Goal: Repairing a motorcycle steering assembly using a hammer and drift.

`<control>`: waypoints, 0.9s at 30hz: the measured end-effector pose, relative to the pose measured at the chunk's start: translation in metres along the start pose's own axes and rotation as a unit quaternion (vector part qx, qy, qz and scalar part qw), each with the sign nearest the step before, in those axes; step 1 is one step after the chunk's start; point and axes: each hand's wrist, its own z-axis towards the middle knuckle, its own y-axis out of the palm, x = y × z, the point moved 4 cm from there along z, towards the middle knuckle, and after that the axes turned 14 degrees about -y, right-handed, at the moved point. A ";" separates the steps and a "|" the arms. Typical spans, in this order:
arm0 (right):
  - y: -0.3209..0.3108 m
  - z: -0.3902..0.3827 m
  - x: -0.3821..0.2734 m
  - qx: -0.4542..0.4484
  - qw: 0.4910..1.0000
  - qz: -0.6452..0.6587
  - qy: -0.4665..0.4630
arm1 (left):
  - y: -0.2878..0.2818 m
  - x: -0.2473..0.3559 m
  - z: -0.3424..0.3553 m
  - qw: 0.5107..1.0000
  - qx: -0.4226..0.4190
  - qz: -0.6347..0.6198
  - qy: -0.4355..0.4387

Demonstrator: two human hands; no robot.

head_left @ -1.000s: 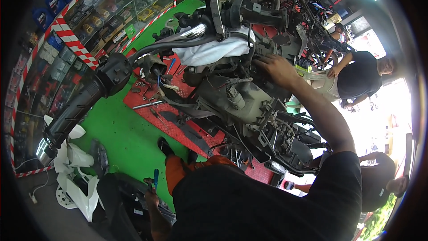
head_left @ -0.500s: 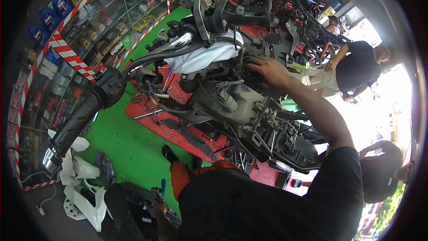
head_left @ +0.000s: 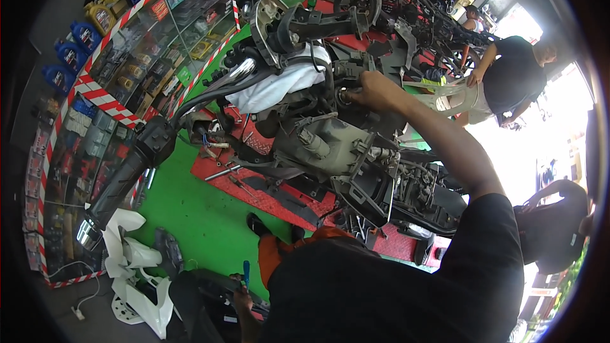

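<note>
- A stripped motorcycle (head_left: 343,146) is seen at the middle of the scene, above a red textured platform (head_left: 289,203) set on the green floor (head_left: 197,209).
- The right hand (head_left: 373,92) is placed at the far right part of the motorcycle's body; its fingers are curled beside a small round metal part (head_left: 344,96), but whether that part is gripped cannot be told.
- By the left hand (head_left: 242,299), low in the near left, a blue-handled tool (head_left: 246,269) is gripped with its handle pointed upward.
- A white cloth (head_left: 279,87) is draped beneath the handlebar (head_left: 206,95), whose black rubber grip (head_left: 117,184) is extended toward the near left.
- White fairing panels (head_left: 149,305) are gathered on the near left.
- The left side is taken up by a glass display case (head_left: 95,133), edged with red-and-white striped tape (head_left: 111,103); blue bottles (head_left: 86,37) and a yellow bottle (head_left: 101,18) are lined up along its top.
- On the right, a co-worker in a dark shirt (head_left: 518,71) is seen beside pale plastic-like material (head_left: 445,98), and another dark-clothed person (head_left: 551,228) is partly shown nearer.
</note>
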 end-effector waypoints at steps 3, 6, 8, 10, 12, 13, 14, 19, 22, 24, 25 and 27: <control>0.004 -0.005 -0.004 0.021 0.979 -0.097 -0.177 | -0.005 0.009 -0.012 0.999 0.005 0.008 0.043; -0.001 -0.028 -0.029 0.120 0.862 -0.274 -0.410 | -0.012 0.017 -0.020 0.997 0.015 0.042 0.059; -0.009 -0.032 -0.029 0.150 0.943 -0.122 -0.269 | -0.014 0.015 -0.020 0.994 -0.002 0.106 0.021; -0.008 -0.026 -0.024 0.084 0.990 -0.061 -0.096 | -0.017 0.014 -0.017 0.995 -0.010 0.096 0.039; 0.000 -0.018 -0.015 -0.039 0.995 -0.077 0.040 | -0.018 0.010 -0.009 0.996 -0.019 0.062 0.060; 0.001 -0.015 -0.011 -0.044 0.996 -0.058 0.049 | -0.017 0.009 -0.005 0.996 -0.020 0.027 0.080; 0.001 -0.009 -0.008 -0.036 0.998 -0.036 0.026 | -0.017 0.004 0.001 0.998 -0.027 0.013 0.063; 0.003 -0.015 -0.015 0.143 0.904 -0.206 -0.346 | -0.019 -0.002 0.022 0.997 -0.002 -0.007 0.082; 0.000 -0.018 -0.015 0.158 0.932 -0.146 -0.291 | -0.024 0.002 0.018 0.996 0.024 0.051 0.071; -0.004 -0.019 -0.012 0.148 0.978 -0.014 -0.147 | -0.028 0.007 0.007 0.994 0.037 0.073 0.074; -0.002 -0.015 -0.012 0.080 0.993 -0.041 -0.073 | -0.029 0.009 0.001 0.993 0.034 0.090 0.068; 0.001 -0.011 -0.012 -0.020 0.996 -0.083 0.026 | -0.032 0.014 -0.012 0.992 0.038 0.096 0.073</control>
